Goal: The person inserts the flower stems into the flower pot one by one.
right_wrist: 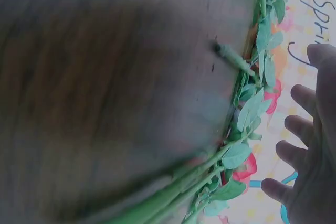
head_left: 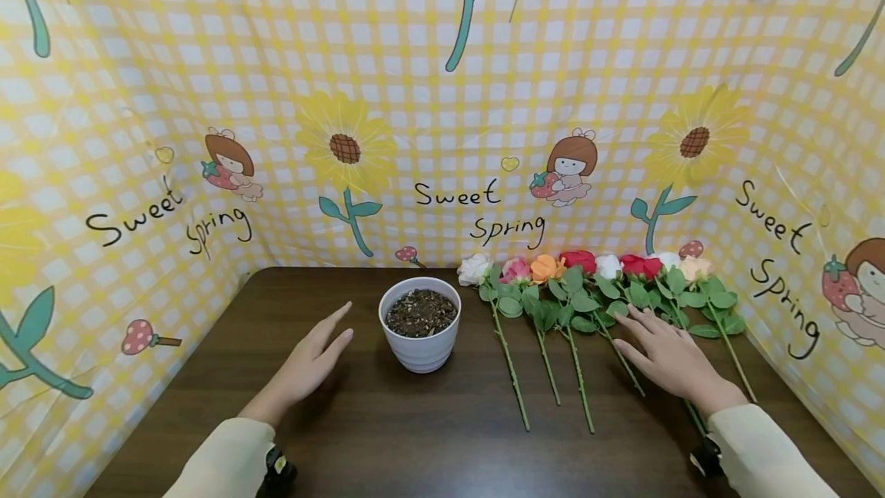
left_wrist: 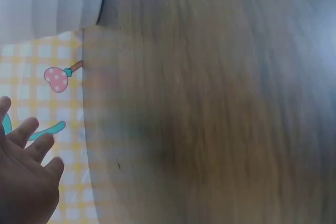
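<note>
A white ribbed flowerpot (head_left: 420, 350) filled with dark soil (head_left: 423, 313) stands upright on the table. To its left my left hand (head_left: 307, 367) hovers with fingers extended, holding nothing. My right hand (head_left: 667, 356) is spread over the stems on the right, overlapping some of them in the head view, and grips none. Under and beside it lie artificial roses in a row, heads toward the back: a white rose (head_left: 475, 270), a pink rose (head_left: 515, 270), an orange rose (head_left: 545, 268), several red and white ones, and a peach rose (head_left: 694, 268). Their green stems point toward me.
The dark wooden table (head_left: 387, 436) ends at a yellow checked cloth backdrop (head_left: 442, 121) that rises behind and on both sides. The rose heads lie right along the table's back edge. Black wrist straps show at both cream sleeves (head_left: 231, 456).
</note>
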`<state>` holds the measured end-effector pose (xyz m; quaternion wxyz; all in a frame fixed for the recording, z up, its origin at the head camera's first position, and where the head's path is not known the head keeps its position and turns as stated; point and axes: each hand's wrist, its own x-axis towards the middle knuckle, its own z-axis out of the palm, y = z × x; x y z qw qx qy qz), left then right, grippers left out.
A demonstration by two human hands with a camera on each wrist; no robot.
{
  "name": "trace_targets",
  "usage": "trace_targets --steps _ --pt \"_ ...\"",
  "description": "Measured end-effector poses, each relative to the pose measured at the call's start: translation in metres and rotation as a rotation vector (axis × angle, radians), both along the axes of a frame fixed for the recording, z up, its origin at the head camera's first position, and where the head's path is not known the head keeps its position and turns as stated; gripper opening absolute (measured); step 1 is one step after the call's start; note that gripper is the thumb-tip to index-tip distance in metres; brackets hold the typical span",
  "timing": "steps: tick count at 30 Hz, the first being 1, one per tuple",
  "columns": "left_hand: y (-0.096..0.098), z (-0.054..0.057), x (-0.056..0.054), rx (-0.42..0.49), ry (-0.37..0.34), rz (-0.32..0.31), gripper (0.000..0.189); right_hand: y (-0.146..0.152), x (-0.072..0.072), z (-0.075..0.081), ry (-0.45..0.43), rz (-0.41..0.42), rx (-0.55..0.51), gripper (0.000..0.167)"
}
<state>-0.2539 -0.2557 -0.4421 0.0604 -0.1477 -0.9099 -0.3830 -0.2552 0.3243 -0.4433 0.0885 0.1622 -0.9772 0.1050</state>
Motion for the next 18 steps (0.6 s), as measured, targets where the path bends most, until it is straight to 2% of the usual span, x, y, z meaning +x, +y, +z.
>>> trace_targets --steps 5,11,18 --pt "0.008 -0.003 0.000 0.078 -0.021 0.023 0.057 -0.008 -0.001 0.000 0.029 0.025 -0.008 0.060" --pt "0.019 -0.005 -0.002 0.145 -0.039 0.019 0.050 -0.016 -0.001 0.002 0.027 0.045 -0.023 0.057" --pt "0.035 -0.005 -0.008 0.329 -0.087 -0.031 0.047 -0.027 -0.004 0.001 0.041 0.117 -0.043 0.052"
